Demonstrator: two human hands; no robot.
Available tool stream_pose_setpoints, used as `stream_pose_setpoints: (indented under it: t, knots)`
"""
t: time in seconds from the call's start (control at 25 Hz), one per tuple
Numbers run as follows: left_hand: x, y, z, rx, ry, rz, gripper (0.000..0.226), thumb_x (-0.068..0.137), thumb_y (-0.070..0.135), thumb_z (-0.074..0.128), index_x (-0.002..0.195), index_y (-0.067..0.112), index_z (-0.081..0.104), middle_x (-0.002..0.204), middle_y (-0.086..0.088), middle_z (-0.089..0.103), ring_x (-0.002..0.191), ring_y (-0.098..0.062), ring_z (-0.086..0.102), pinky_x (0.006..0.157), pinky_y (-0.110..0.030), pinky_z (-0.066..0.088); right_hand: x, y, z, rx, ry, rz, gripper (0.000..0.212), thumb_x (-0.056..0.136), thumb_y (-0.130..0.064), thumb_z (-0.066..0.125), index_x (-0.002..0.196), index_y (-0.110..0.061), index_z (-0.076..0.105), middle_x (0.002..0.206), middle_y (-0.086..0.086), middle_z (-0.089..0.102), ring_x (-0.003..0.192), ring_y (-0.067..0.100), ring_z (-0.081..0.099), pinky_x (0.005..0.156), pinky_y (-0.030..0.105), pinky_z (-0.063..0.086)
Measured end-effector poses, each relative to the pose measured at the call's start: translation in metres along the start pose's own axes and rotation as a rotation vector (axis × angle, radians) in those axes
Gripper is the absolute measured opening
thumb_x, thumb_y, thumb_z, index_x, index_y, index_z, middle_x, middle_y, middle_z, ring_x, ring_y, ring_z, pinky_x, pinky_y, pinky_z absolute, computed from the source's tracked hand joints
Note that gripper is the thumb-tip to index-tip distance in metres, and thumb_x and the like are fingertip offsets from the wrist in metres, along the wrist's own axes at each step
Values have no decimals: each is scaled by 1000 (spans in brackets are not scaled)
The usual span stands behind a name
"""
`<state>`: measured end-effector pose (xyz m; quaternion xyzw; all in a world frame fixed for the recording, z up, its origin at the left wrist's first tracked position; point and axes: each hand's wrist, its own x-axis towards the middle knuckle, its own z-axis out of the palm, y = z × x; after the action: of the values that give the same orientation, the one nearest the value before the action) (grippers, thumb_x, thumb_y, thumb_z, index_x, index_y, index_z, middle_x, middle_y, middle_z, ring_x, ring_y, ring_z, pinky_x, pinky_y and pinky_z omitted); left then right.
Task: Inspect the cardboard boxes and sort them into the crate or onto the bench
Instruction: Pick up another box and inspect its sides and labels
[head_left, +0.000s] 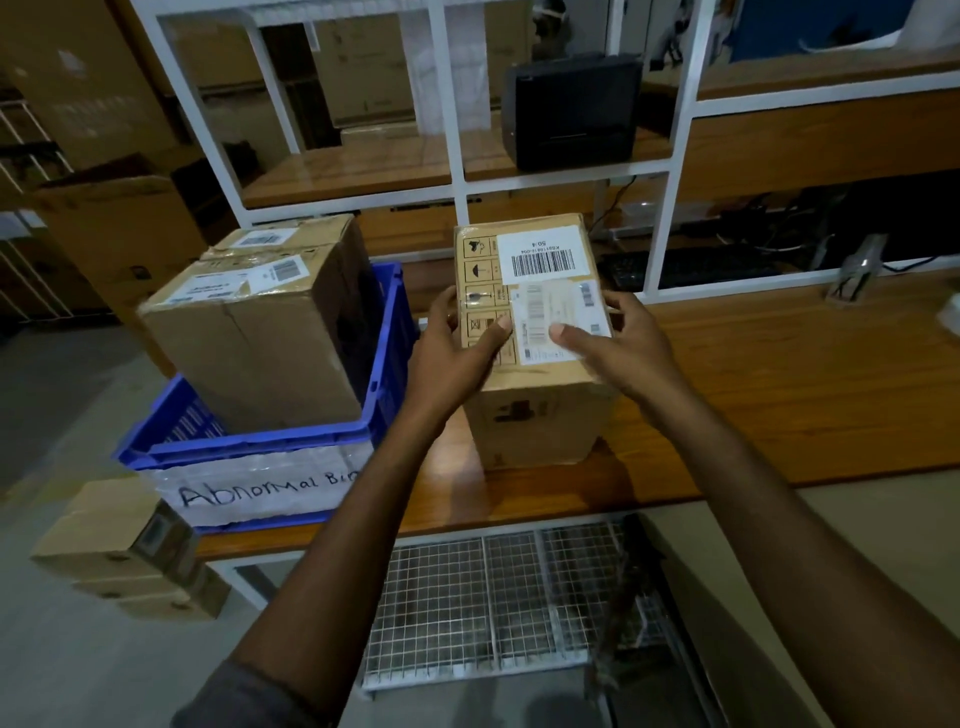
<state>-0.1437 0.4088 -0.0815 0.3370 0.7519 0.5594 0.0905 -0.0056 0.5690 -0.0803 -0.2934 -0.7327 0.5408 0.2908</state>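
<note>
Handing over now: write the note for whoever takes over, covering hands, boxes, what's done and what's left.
Left hand and right hand both grip the labelled brown cardboard box, thumbs on top; it stands on the wooden bench.
The blue plastic crate marked Abnormal Bin holds two brown cardboard boxes.
Done: those two sorted.
Left: finish inspecting the held box and place it; the stacked cardboard boxes on the floor at left may follow.

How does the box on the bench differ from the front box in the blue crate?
The bench box stands on the wooden bench, held by the left hand and right hand; the crate box sits untouched in the blue crate. The crate box looks bulkier than the bench box. Both are cardboard with barcode labels.
</note>
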Motion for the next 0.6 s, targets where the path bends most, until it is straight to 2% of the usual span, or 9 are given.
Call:
stream_pose_setpoints:
  t: [0.08, 0.16, 0.2, 0.28, 0.32, 0.36, 0.44, 0.48, 0.6]
  knots:
    - [-4, 0, -2, -34, -101, -20, 79, 95, 29, 78, 158, 29, 30, 118, 24, 59, 95, 15, 66, 78, -15, 58, -3, 4, -2, 14, 0, 8, 73, 84, -33, 85, 145, -27, 45, 119, -13, 61, 93, 0, 62, 69, 25, 55]
    - [-9, -4, -5, -19, -168, -15, 78, 93, 24, 78, 155, 35, 31, 118, 25, 59, 99, 14, 65, 80, -15, 59, -5, 9, -5, 59, -74, 26, 74, 84, -22, 83, 147, -25, 44, 123, -11, 62, 100, 2, 62, 74, 26, 55]
    - [-10, -6, -5, -22, -132, -2, 73, 93, 29, 79, 151, 36, 36, 122, 23, 61, 105, 10, 65, 86, -20, 60, -5, 11, -4, 53, -62, 11, 74, 83, -23, 84, 147, -25, 46, 127, -10, 64, 106, 6, 63, 81, 31, 58]
    - [-12, -6, -1, -14, 10, 35, 69, 93, 43, 78, 151, 33, 44, 135, 15, 64, 121, -1, 64, 96, -30, 60, -4, 15, -1, 23, 66, -49, 70, 79, -41, 86, 140, -25, 55, 130, -9, 66, 115, 10, 64, 92, 41, 60]
    - [-12, -7, 1, -22, 41, 34, 70, 93, 46, 77, 152, 31, 43, 139, 13, 62, 124, -3, 62, 95, -27, 59, -3, 17, 0, 11, 101, -64, 70, 78, -50, 84, 137, -26, 57, 130, -10, 67, 117, 10, 64, 94, 43, 59]
    - [-13, -9, 2, -33, 23, 39, 72, 93, 46, 76, 154, 31, 40, 139, 15, 59, 123, 1, 61, 91, -18, 57, -4, 18, 1, 19, 89, -71, 70, 79, -54, 83, 138, -28, 56, 130, -12, 66, 117, 9, 62, 96, 43, 58]
    - [-17, -15, 4, -4, -73, 89, 82, 92, 41, 79, 159, 33, 32, 136, 24, 56, 116, 16, 57, 85, -7, 52, -9, 24, 3, 32, -11, -91, 75, 82, -51, 82, 147, -33, 49, 133, -18, 61, 120, 2, 58, 99, 36, 54]
    - [-19, -22, 5, 25, -80, 108, 85, 91, 40, 80, 161, 32, 32, 136, 25, 58, 116, 18, 56, 90, -7, 51, -12, 28, 5, 10, -31, -119, 78, 83, -46, 83, 150, -35, 46, 133, -22, 59, 120, -1, 55, 100, 33, 52]
    - [-20, -31, 11, 37, 73, 130, 75, 89, 46, 81, 153, 26, 48, 133, 18, 67, 118, 11, 61, 101, -28, 57, -16, 33, 9, -66, 58, -208, 74, 83, -46, 83, 148, -35, 50, 130, -24, 61, 119, -1, 58, 98, 38, 56]
